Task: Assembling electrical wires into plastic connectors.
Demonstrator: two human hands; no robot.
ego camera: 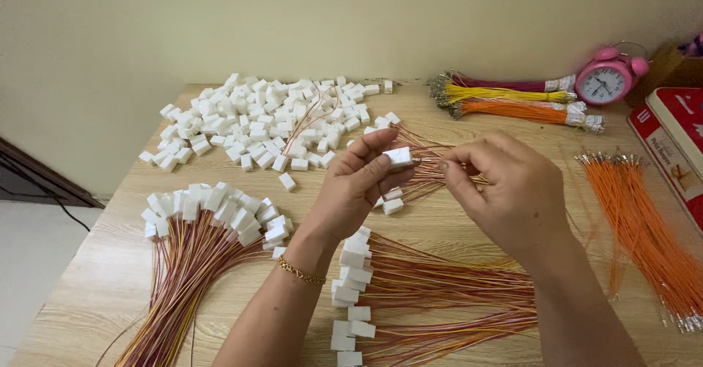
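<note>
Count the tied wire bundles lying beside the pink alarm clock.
3: a dark red bundle farthest back, a yellow bundle in the middle, an orange bundle nearest, all left of the pink alarm clock.

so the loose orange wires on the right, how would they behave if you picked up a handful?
The orange wires look thin and long, so probably floppy, drooping from the hand. They lie unbound and fanned out on the table, so a handful would likely splay or shed strands. Probably light.

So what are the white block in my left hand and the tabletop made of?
White block: likely moulded plastic, matte, with crisp, uniform edges, pinched by the left hand. Tabletop: pale wood grain, smooth and flat, possibly a laminate rather than solid wood.
</note>
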